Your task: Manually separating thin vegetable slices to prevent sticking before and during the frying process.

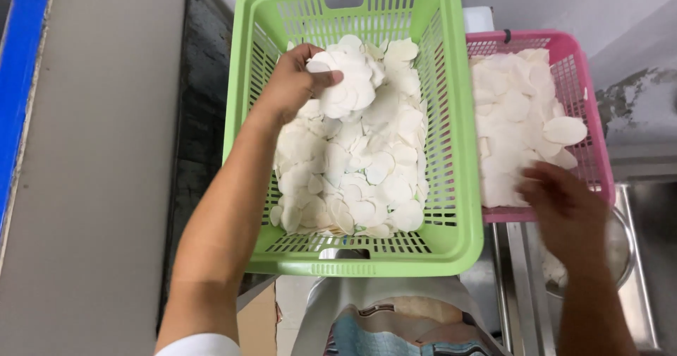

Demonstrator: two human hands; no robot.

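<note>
A light green plastic basket (462, 151) holds a heap of thin white round slices (367, 165). My left hand (293, 84) is inside it near the far end, closed on a handful of white slices (345, 81) lifted above the heap. Beside it on the right stands a pink plastic basket (589, 116), also filled with white slices (515, 116). My right hand (564, 204) hovers, blurred, over the near edge of the pink basket, fingers spread, with nothing seen in it.
A metal bowl (624, 250) sits below the right hand on a steel surface (515, 271). A grey floor (92, 186) and a blue strip (21, 67) lie to the left. A dark panel (201, 116) runs beside the green basket.
</note>
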